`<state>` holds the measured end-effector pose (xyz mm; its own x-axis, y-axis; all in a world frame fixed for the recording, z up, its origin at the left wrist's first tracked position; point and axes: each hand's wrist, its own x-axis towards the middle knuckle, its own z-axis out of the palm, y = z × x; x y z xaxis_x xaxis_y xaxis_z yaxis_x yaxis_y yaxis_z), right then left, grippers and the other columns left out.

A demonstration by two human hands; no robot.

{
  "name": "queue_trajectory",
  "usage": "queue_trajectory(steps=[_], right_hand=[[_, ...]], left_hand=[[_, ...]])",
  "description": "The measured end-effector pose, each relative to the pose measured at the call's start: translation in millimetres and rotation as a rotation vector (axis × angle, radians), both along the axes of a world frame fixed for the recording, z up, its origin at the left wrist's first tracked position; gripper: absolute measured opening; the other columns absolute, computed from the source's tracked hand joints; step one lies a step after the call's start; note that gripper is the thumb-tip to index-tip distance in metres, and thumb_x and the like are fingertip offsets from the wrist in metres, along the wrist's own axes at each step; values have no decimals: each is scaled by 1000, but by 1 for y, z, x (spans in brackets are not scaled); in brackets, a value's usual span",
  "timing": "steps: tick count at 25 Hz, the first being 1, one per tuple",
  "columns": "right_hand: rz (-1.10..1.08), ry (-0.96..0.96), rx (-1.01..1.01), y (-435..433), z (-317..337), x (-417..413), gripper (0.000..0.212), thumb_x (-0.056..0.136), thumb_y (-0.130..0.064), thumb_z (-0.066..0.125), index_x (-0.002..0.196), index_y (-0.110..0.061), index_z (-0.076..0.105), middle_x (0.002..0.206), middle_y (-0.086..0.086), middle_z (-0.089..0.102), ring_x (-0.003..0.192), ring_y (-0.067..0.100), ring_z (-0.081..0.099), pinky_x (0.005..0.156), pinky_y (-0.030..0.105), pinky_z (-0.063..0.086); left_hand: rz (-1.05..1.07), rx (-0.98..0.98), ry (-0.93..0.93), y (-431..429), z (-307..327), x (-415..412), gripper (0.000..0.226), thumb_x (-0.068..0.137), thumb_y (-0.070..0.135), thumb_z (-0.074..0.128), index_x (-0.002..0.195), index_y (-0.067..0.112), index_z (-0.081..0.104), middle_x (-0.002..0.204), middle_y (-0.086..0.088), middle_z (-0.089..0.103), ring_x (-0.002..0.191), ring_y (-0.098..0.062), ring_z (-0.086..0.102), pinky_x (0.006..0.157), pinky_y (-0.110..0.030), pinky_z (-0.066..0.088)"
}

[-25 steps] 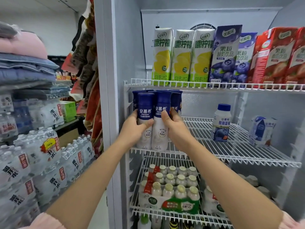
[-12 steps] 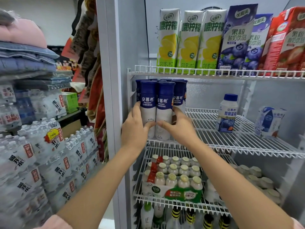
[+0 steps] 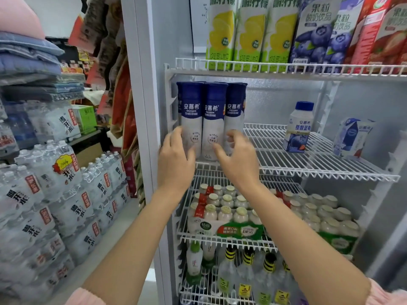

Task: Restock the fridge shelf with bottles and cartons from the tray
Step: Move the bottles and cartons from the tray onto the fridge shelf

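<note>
Blue-topped bottles [image 3: 213, 119] stand on my shelf [image 3: 308, 164]; left hand [image 3: 176, 159] and right hand [image 3: 239, 159] loose-fingered beside them, gripping nothing; shelf mostly bare, no tray in view.

Carton tops [image 3: 273, 9] beyond the upper frame edge; bottle bases [image 3: 209, 148] behind blurred hands [image 3: 236, 159].

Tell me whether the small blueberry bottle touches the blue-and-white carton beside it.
Apart. The head view shows bare wire shelf between the blueberry bottle and the carton.

Bottles [image 3: 212, 119] upright at left end of wire shelf [image 3: 319, 164]; single bottle [image 3: 298, 126] and carton [image 3: 352, 137] farther right; cartons [image 3: 284, 31] on shelf above; bottle packs [image 3: 231, 212] below.
</note>
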<state>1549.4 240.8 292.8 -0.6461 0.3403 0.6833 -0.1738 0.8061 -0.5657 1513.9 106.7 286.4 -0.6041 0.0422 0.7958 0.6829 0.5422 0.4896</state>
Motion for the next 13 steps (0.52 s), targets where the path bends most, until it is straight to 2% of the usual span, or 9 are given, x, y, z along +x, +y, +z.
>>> queue_trajectory(steps=[3, 6, 9, 13], right_hand=[[24, 172, 163, -15, -33, 39, 11, 88, -12, 58, 92, -4, 64, 83, 6, 65, 76, 19, 57, 72, 35, 49], [-74, 165, 363, -35, -85, 77, 10, 84, -7, 58, 79, -3, 66, 73, 9, 65, 70, 25, 58, 69, 34, 41], [-13, -56, 340, -59, -160, 118, 13, 86, -8, 55, 82, -1, 65, 73, 11, 64, 69, 27, 57, 60, 36, 46], [19, -583, 149, -96, -302, 171, 15, 89, -14, 51, 89, -4, 62, 83, 12, 62, 79, 30, 57, 60, 39, 45]], left_hand=[[-202, -66, 120, -20, -38, 28, 22, 87, 13, 58, 109, 6, 61, 101, -7, 64, 90, -16, 60, 79, -22, 47], [-317, -200, 32, -49, -98, 54, 14, 88, 19, 56, 96, 12, 65, 87, 1, 66, 73, -9, 56, 64, -22, 46], [-433, -354, -182, -88, -177, 78, 14, 88, 22, 57, 97, 17, 66, 83, 9, 62, 69, -12, 57, 62, -30, 51], [-491, -571, -515, -143, -313, 124, 12, 86, 23, 58, 95, 22, 65, 77, 12, 59, 66, -12, 53, 64, -26, 44]])
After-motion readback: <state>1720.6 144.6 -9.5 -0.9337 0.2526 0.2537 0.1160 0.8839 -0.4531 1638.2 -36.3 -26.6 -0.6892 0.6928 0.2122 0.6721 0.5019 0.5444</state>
